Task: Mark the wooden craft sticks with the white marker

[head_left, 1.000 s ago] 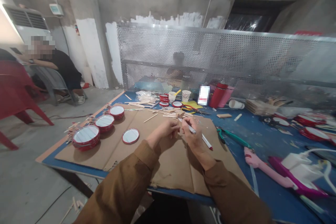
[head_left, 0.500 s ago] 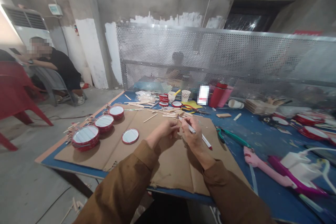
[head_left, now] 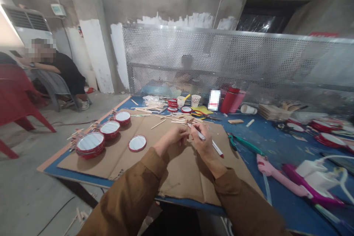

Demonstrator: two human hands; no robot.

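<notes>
While a white marker (head_left: 198, 132) is gripped in the right hand (head_left: 203, 143), a thin wooden stick (head_left: 186, 135) is pinched in the left hand (head_left: 171, 141). Both hands are closed around their items and are held just apart above a cardboard sheet (head_left: 190, 180). The marker's writing end is brought to the stick; whether they touch cannot be told. Its red end projects past the right hand.

Left of the left hand, 4 red-rimmed round drums (head_left: 122, 117) are placed on the cardboard; the farthest-left one appears doubled. Beyond both hands, loose craft sticks (head_left: 179, 120) are heaped, too many to count. Further beyond are 3 smaller red-rimmed drums (head_left: 186, 109), 2 upright paper cups (head_left: 195, 100) and 2 flasks (head_left: 229, 100), one red and one pink.

Right of the right hand, 1 pair of green-handled pliers (head_left: 243, 144) is laid on the blue table (head_left: 276, 151). Past the left hand, 1 seated person (head_left: 66, 68) is seen well away, and 1 more person (head_left: 187, 70) is seen behind a perforated metal screen (head_left: 235, 59).
</notes>
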